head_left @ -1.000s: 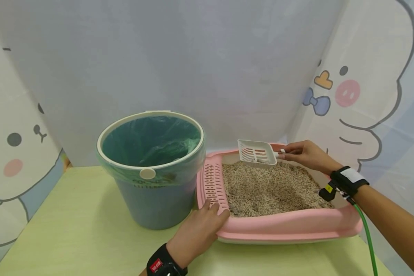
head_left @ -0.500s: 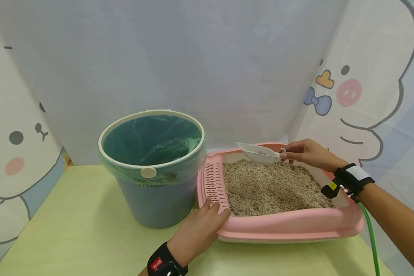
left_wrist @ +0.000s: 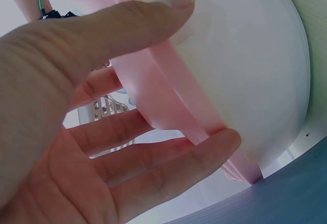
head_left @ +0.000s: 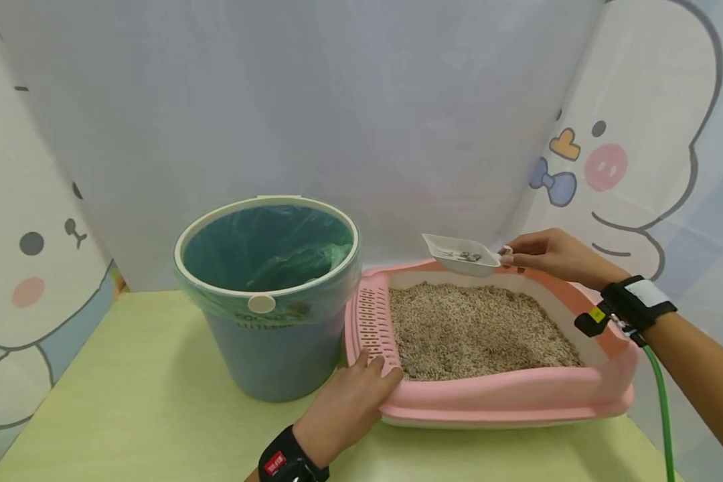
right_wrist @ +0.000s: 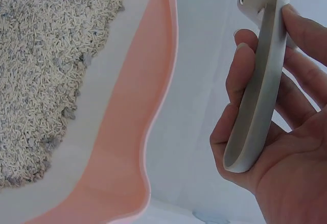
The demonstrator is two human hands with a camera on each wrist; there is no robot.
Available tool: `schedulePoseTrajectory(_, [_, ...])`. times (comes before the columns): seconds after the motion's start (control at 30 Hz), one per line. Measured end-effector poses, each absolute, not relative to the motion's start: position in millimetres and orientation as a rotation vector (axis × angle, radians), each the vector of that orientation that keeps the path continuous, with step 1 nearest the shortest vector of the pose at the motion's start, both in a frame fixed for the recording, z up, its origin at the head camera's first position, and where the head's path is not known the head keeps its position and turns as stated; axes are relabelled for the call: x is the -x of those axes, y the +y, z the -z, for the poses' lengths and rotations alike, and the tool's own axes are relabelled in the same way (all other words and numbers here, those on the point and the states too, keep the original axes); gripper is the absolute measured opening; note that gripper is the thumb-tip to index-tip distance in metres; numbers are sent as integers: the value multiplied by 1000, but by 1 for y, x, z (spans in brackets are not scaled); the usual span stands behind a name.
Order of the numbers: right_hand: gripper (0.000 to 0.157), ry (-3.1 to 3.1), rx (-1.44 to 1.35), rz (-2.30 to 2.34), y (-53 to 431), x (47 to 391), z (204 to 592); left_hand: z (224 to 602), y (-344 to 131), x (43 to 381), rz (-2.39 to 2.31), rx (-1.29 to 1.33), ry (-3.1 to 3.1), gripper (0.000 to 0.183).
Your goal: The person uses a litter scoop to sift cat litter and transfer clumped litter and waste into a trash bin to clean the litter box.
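Observation:
My right hand [head_left: 560, 258] grips the handle of a slotted white litter scoop [head_left: 464, 258], raised above the back of the pink litter box [head_left: 506, 395]. A few grey clumps lie in the scoop. In the right wrist view, the fingers wrap around the scoop's pale handle [right_wrist: 258, 96]. My left hand [head_left: 349, 402] holds the box's front left corner. The left wrist view has the thumb against the outer wall and the fingers over the pink rim [left_wrist: 168, 86]. Tan, pellet-like litter [head_left: 476, 328] covers the box floor.
Left of the box stands a blue-grey bin [head_left: 277, 355] lined with a green bag [head_left: 301, 261], its rim close to the box. Both rest on a pale green table [head_left: 126, 388]. Cartoon-printed curtains [head_left: 397, 120] enclose the back and sides. A green cable [head_left: 663, 408] hangs from the right wrist.
My right hand has lifted the scoop and shifted it slightly right, tilting it along the way. Clumps now show more plainly in it. My left hand stays on the box corner.

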State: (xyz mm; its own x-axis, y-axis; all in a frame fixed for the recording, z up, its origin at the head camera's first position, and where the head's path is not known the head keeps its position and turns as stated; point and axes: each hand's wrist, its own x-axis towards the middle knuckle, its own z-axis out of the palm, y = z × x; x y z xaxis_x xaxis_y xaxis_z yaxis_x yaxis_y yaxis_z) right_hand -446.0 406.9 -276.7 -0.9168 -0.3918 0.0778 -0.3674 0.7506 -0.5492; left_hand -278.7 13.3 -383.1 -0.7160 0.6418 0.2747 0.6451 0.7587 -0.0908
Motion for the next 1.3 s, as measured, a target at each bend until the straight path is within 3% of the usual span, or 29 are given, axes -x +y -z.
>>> schedulePoseTrajectory(0.37, [37, 2959, 657, 828, 390, 447, 247, 383, 13, 279, -5, 1008, -2676, 53])
schedulePoseTrajectory(0.7, [27, 2952, 941, 879, 295, 453, 195, 383, 12, 279, -27, 1014, -2680, 55])
schedulePoseTrajectory(0.8, [25, 3010, 1100, 920, 253, 454, 191, 383, 12, 280, -31, 1011, -2674, 55])
schedulePoseTrajectory(0.97, [21, 3105, 1597, 853, 192, 452, 205, 387, 15, 285, -8, 1013, -2663, 53])
schedulePoseTrajectory(1.07, [18, 3196, 1903, 470, 166, 439, 219, 391, 16, 286, -3, 1020, -2620, 50])
schedulePoseTrajectory(1.3, [12, 3136, 2557, -907, 130, 409, 234, 391, 19, 287, -90, 992, -2586, 47])
